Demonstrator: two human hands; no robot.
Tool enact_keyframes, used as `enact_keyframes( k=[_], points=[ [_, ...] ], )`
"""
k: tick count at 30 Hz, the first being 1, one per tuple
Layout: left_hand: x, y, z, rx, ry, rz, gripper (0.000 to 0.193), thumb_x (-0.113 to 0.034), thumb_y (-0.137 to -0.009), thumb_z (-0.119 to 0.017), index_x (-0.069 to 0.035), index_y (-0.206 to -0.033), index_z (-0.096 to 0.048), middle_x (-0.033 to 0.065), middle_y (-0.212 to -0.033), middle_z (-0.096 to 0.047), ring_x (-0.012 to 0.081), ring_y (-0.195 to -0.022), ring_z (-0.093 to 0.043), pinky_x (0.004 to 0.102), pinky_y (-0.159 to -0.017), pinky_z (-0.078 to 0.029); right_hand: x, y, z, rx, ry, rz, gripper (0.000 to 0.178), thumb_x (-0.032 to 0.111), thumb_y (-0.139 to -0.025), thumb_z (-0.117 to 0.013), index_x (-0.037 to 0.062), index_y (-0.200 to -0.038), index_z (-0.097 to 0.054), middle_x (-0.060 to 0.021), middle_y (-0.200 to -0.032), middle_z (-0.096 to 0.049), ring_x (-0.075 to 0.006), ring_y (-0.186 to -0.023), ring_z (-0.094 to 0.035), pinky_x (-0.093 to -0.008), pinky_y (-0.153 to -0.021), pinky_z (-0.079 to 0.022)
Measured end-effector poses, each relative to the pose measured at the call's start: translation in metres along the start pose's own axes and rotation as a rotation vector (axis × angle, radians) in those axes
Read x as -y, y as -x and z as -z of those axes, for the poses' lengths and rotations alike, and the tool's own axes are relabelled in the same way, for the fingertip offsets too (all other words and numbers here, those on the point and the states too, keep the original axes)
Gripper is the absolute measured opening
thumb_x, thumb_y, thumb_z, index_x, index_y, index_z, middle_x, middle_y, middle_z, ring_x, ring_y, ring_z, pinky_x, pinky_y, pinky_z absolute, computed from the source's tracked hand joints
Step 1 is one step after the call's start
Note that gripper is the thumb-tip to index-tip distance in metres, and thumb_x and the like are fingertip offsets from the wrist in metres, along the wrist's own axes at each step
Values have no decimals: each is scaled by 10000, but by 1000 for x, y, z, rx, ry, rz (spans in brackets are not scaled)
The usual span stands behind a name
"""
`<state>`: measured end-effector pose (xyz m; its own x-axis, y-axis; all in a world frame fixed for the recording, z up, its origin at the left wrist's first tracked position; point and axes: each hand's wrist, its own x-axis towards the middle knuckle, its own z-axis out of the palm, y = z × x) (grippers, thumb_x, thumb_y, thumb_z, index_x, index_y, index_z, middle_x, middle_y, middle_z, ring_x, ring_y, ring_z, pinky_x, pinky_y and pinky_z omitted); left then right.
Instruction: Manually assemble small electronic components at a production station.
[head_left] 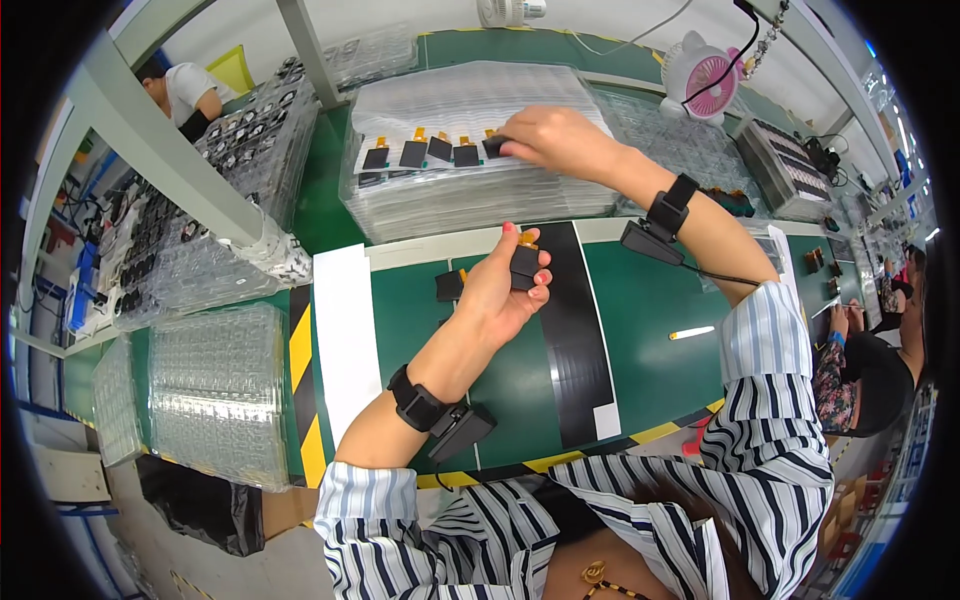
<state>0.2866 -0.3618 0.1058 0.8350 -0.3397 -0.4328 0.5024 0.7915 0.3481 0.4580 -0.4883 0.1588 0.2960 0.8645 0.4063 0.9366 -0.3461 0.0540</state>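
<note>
My left hand (pixel 497 290) is raised over the green bench and holds a small black screen module (pixel 524 264) with an orange flex tail between thumb and fingers. Another black module (pixel 450 285) lies on the bench just left of that hand. My right hand (pixel 553 137) reaches forward to the stack of clear plastic trays (pixel 480 200), its fingertips pressing on a black module (pixel 494 146) at the right end of a row of several like modules (pixel 420 152). Both wrists wear black straps with small black boxes.
Stacks of clear trays (pixel 215 390) stand at the left, more filled trays (pixel 250 130) behind a grey frame post (pixel 160 150). A pink desk fan (pixel 708 75) is at the back right. A black strip (pixel 572 340) crosses the green mat. Other people sit far left and far right.
</note>
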Motion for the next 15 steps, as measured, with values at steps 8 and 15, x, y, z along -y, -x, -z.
enact_keyframes(
  k=[8, 15],
  points=[
    [-9, 1, 6, 10, 21, -39, 344, -385, -950, -455, -63, -1066, -488, 77, -814, -504, 139, -630, -429, 224, -491, -348, 1, -14, 1, 10, 41, -10, 287, 227, -822, -617, 14, -1014, -619, -121, -922, -636, -295, -884, -592, -382, -739, -489],
    [-24, -6, 15, -33, 103, -105, 333, -385, -954, -445, -71, -1053, -495, 83, -803, -510, 154, -633, -444, 237, -502, -368, 14, -27, -15, 27, 61, 74, 272, 219, -823, -612, 17, -1004, -621, -134, -889, -632, -308, -852, -592, -392, -735, -485]
  ],
)
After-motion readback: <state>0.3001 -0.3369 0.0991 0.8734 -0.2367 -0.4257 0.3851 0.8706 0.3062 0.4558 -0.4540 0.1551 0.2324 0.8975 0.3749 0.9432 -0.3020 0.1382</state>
